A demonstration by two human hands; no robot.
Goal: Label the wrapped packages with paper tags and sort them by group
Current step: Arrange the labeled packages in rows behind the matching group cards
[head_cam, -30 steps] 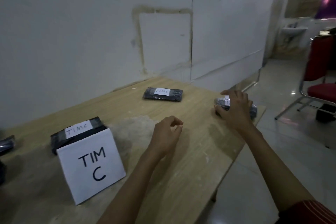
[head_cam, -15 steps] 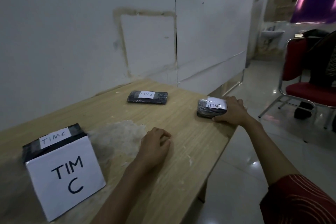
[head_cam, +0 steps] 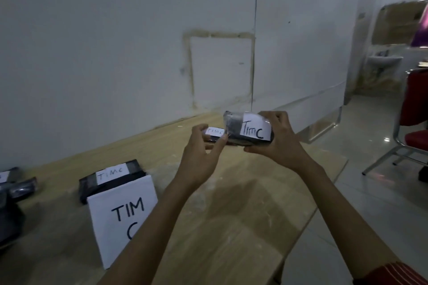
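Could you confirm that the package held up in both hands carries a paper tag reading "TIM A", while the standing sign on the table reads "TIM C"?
Not quite: in the head view the tag on the package held in both hands reads "TIM C", not "TIM A". The standing sign on the table does read "TIM C".

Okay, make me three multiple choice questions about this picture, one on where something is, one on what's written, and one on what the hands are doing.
1. Where is the white TIM C sign?
A. standing on the wooden table, in front of a tagged package
B. taped to the wall
C. lying on the floor

2. What does the tag on the held package read?
A. TIM A
B. TIM B
C. TIM C

3. What is the state of the held package?
A. lying flat on the table
B. lifted clear, with the right hand gripping it and the left hand at its other end
C. inside a box

Answers: A, the sign stands before that package; C, the writing is legible; B, both hands hold it up.
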